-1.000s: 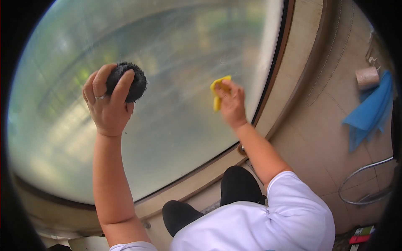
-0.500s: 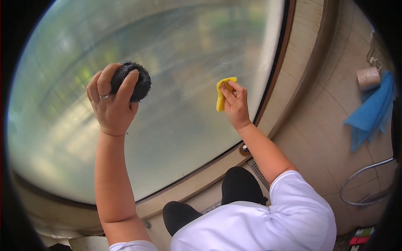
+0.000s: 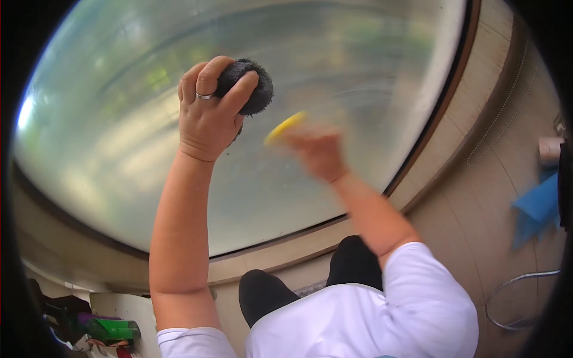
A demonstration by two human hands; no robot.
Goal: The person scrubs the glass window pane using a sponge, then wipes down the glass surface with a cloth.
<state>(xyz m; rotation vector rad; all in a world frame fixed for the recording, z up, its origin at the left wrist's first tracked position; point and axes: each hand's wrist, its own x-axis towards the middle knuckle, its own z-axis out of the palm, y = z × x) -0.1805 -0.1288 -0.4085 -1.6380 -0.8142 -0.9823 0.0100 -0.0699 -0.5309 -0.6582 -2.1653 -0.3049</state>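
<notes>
A dark grey, fuzzy round scrubbing pad (image 3: pixel 258 94) is gripped from above by my left hand (image 3: pixel 209 113), which wears a ring. Behind it lies the large hazy window pane (image 3: pixel 256 179). Whether the pad presses on the glass I cannot tell. Lower and to the right, my right hand (image 3: pixel 319 152) is smeared by motion. Its fingers pinch a thin yellow sponge cloth (image 3: pixel 285 128), seen nearly edge-on in front of the glass.
A dark frame and tiled ledge (image 3: pixel 418 173) border the pane. A bead chain (image 3: pixel 498 128) hangs at the right, near a blue cloth (image 3: pixel 537 203), a pink roll (image 3: pixel 550 149) and a metal hose (image 3: pixel 507 325). A green bottle (image 3: pixel 113 329) lies among clutter at lower left.
The view has turned left, bringing in the green bottle. My left hand with the pad sits higher and further right in view. My right hand has swept the yellow cloth left, closer to the pad.
</notes>
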